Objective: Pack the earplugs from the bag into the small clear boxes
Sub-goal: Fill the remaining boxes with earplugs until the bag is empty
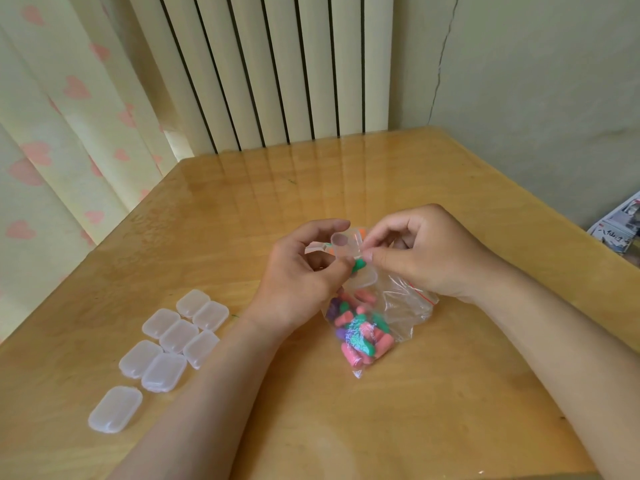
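A clear zip bag (pixel 398 306) lies on the wooden table (pixel 242 202), full of pink, green and purple earplugs (pixel 358 332). Just above the bag my left hand (pixel 301 271) holds a small clear box (pixel 344 245) with its lid open, thumb and fingers curled round it. A green earplug (pixel 359 264) sits at the box's lower edge, and something orange shows inside it. My right hand (pixel 426 251) pinches at the box's right edge with thumb and forefinger. What it pinches is too small to make out.
Several shut clear boxes (pixel 166 344) lie in a loose group at the table's left front. A radiator (pixel 277 71) and a heart-print curtain (pixel 52 133) stand behind the table. Printed papers (pixel 620 225) lie at the right edge.
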The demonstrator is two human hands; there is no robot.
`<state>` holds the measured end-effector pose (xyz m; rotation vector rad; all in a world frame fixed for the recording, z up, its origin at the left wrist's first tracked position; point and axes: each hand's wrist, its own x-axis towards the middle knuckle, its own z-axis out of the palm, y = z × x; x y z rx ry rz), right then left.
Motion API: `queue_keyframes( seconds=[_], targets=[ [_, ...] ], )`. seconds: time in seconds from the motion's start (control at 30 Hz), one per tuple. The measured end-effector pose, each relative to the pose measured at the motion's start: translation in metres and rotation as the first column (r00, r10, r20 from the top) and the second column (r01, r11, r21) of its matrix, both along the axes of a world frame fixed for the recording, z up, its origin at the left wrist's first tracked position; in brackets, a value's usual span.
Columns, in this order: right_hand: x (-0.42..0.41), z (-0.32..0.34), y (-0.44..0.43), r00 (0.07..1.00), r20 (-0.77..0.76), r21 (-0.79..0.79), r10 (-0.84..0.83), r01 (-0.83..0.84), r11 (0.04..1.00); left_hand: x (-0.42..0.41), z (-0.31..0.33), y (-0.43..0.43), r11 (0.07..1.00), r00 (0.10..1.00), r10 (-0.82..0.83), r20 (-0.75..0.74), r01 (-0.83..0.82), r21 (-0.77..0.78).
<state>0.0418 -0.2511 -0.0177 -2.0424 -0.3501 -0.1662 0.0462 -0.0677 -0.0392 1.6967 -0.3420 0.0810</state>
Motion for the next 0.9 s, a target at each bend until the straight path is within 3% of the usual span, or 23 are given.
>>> queue_keyframes(
  seconds=[0.13,0.3,0.43,0.53,0.9],
  targets=[
    [0.002,0.008,-0.012,0.997,-0.072,0.093,-0.033,0.040,0.995,0.002,-0.003,0.001,1.000,1.000,0.006,0.012,-0.006,0.017],
    [-0.001,0.004,-0.017,0.981,-0.183,-0.170,0.056,-0.087,0.982,0.005,-0.006,0.001,1.000,1.000,-0.009,-0.004,0.009,0.029],
    [-0.003,0.004,-0.016,0.954,-0.258,-0.106,0.152,-0.184,0.977,0.007,-0.009,0.002,1.000,1.000,-0.014,-0.021,0.014,0.022],
    [-0.006,0.007,-0.014,0.922,-0.307,-0.169,0.235,-0.296,0.940,0.007,-0.009,0.002,1.000,1.000,-0.021,-0.014,0.021,0.022],
    [-0.010,0.003,-0.007,0.895,-0.403,-0.247,0.192,-0.309,0.918,0.007,-0.009,0.001,0.999,0.999,-0.037,-0.005,0.037,0.035]
  ],
)
